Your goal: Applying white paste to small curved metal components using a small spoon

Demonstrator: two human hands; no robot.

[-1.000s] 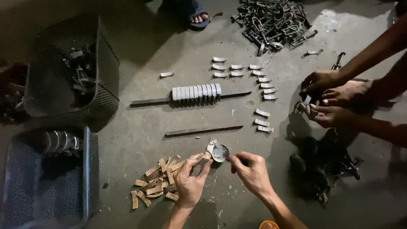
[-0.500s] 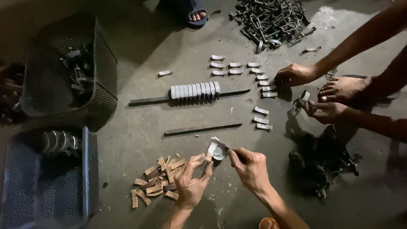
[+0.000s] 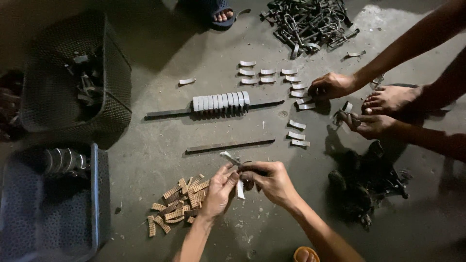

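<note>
We held a small curved metal piece (image 3: 240, 188) between both hands, low over the concrete floor (image 3: 160, 160). Our left hand (image 3: 219, 190) was closed on it with thumb and fingers, and our right hand (image 3: 270, 180) gripped it from the other side, with a thin light strip (image 3: 229, 157) sticking out above the fingers. Just beside the left hand lay a pile of tan ridged pieces (image 3: 177, 206). Beyond the hands a flat metal bar (image 3: 230, 145) lay on the floor, and further away a second bar carried a row of grey curved pieces (image 3: 221, 102). More curved pieces (image 3: 264, 75) lay in loose rows near another person's hand (image 3: 331, 86). At the left stood a dark mesh basket (image 3: 53, 97) and a blue crate (image 3: 95, 194). A heap of metal clips (image 3: 310, 22) lay at the top.
</note>
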